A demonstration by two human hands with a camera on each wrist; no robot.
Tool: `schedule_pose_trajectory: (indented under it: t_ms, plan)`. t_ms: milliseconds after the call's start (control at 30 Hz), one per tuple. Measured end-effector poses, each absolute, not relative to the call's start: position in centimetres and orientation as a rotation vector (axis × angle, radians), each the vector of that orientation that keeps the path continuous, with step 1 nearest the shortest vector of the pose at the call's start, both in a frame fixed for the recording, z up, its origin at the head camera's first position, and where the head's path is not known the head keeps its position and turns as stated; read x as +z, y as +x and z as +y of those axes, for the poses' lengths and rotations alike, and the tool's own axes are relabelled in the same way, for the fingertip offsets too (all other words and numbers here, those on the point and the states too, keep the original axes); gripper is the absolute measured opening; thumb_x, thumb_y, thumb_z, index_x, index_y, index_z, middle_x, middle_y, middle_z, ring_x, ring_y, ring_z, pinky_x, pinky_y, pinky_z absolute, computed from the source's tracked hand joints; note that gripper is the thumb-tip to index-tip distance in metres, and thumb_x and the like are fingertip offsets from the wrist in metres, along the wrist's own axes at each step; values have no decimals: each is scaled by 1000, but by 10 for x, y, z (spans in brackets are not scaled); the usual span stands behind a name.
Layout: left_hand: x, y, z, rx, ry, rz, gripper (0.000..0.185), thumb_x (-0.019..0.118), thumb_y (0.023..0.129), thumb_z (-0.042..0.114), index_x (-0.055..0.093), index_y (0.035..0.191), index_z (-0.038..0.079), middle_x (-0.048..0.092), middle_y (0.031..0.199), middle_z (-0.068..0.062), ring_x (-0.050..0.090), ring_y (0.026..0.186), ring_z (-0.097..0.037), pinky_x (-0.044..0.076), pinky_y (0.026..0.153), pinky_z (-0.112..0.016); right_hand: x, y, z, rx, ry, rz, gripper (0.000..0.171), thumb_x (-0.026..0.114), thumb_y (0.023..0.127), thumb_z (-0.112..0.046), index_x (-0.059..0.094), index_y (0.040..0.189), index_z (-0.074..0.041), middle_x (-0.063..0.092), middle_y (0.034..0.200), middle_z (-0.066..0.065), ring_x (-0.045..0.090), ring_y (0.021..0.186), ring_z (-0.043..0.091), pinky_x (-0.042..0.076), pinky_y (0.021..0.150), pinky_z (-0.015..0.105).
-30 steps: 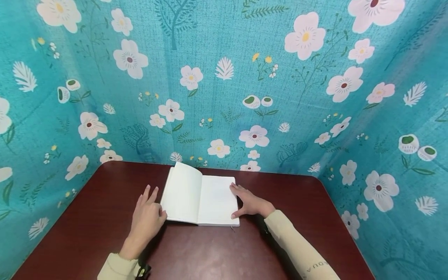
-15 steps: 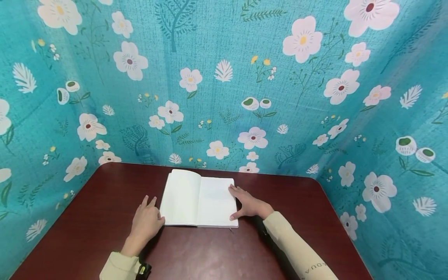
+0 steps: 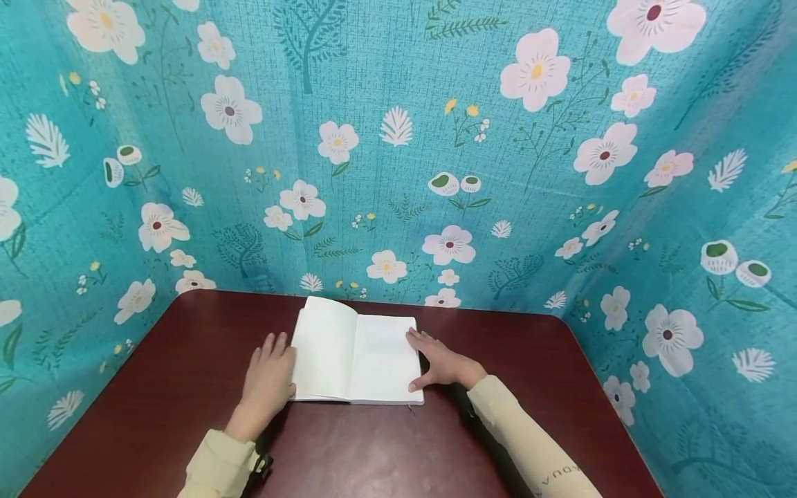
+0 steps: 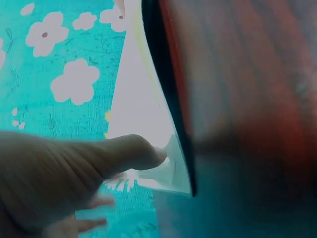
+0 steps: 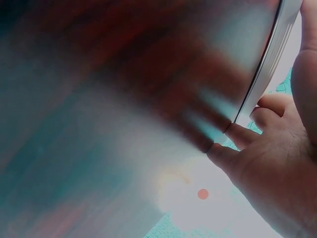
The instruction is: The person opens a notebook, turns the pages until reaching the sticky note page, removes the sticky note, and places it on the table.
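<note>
Dark red-brown wooden table (image 3: 187, 387) at frame centre: right hand (image 3: 443, 362) lies flat pinning the open white blank-paged notebook (image 3: 358, 353), left hand (image 3: 269, 377) thumb lifts its left pages.

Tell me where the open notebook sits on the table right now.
In the head view the open notebook lies near the table's far edge, by the floral backdrop, between the left hand at its left edge and the right hand on its right page.

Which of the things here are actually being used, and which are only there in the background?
In use:
- open white-paged notebook
- left hand, thumb on the left page's edge
- right hand, resting on the right page's edge

Just there:
- dark red wooden table
- teal flowered cloth backdrop
</note>
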State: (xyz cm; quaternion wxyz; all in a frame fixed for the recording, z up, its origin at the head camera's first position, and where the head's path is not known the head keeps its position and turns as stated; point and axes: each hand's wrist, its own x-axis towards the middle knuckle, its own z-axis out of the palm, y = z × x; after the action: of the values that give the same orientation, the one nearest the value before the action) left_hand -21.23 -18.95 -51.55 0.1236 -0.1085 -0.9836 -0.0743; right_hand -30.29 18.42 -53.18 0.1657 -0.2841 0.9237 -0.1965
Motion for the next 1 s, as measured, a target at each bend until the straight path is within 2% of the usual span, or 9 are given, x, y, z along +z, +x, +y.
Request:
schedule_pose_trajectory:
  t_ms: [100,167,367,500,767,1000]
  plan:
    - [-513,-219,-181,-237,-542,-2839,58,75,74,-6,64,131,-3,52,147,-28,41,141,-49,38,109,-66,-532,-302,184,-584,-818,2622,121,87,75,-51,17,163,-5,14,171,12,11,157,37,21,124,57]
    - [-511,-222,-174,-255,-656,-2847,58,70,77,-7,63,134,-1,51,149,-26,41,143,-47,36,111,-66,-531,-302,185,-589,-816,2617,122,87,75,-51,17,163,-4,13,171,12,11,157,37,21,124,56]
    - [-506,-232,-153,-280,-778,-2872,44,64,91,7,64,134,-1,51,150,-23,41,144,-44,36,113,-63,-532,-302,185,-571,-812,2620,122,86,76,-53,16,163,-5,12,171,10,10,158,35,21,124,55]
    - [-503,-239,-142,-298,-797,-2918,41,62,98,15,62,136,0,49,152,-23,40,145,-43,34,115,-62,-531,-302,184,-575,-821,2620,120,86,76,-51,17,163,-5,13,171,11,10,157,36,21,124,56]
    - [-513,-253,-135,-339,-779,-2966,49,62,101,27,57,144,2,44,156,-23,35,147,-45,29,117,-63,-531,-301,184,-562,-810,2622,120,85,77,-52,15,164,-8,12,171,9,10,158,36,21,124,56]
    - [-519,-264,-138,-339,-750,-3054,59,56,103,38,47,153,7,35,162,-21,28,150,-46,24,119,-65,-531,-301,184,-557,-807,2625,121,86,76,-53,16,164,-8,13,171,10,10,157,36,22,123,57]
